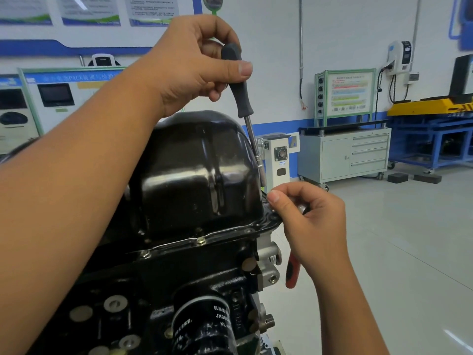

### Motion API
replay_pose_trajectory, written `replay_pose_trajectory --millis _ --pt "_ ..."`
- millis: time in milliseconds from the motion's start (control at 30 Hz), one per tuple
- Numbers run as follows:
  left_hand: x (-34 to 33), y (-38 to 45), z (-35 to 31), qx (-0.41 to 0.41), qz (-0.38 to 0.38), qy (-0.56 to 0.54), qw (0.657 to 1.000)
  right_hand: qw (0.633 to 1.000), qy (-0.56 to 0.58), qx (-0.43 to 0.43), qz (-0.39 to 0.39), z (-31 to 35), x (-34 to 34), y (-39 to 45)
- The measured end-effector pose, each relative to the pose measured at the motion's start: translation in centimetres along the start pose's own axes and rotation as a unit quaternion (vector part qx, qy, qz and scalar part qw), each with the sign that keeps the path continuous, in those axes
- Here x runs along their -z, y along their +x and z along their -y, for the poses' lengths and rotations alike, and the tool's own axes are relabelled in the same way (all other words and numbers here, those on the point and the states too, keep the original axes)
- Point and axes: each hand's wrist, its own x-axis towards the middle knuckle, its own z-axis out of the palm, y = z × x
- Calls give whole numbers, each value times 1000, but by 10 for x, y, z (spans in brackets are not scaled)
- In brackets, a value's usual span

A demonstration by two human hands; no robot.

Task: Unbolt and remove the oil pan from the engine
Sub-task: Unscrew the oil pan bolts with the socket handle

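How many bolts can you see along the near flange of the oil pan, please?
3: one bolt at the left, one in the middle, one nearer the right corner. More may be hidden behind the hands and on the oil pan's far side.

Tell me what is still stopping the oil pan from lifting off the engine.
Bolts still sit in the oil pan's rim along the near edge. The left hand holds a nut driver down at the far corner, where the right hand pinches near the rim.

The driver's tip (263, 179) vanishes behind the oil pan (194, 172); wall posters (89, 11) blur unreadably.
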Motion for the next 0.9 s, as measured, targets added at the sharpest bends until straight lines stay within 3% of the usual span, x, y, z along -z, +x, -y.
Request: replay_pose_trajectory --millis 300,500,900 --pt "1 0 1 -3 7 11 1000 992 -61 47 104 11 12 3" --pt "2 0 1 -2 7 16 1000 988 -35 -7 148 17 19 2" --pt "1 1 2 -4 8 15 1000 998 4 -33 45 18 4 -3"
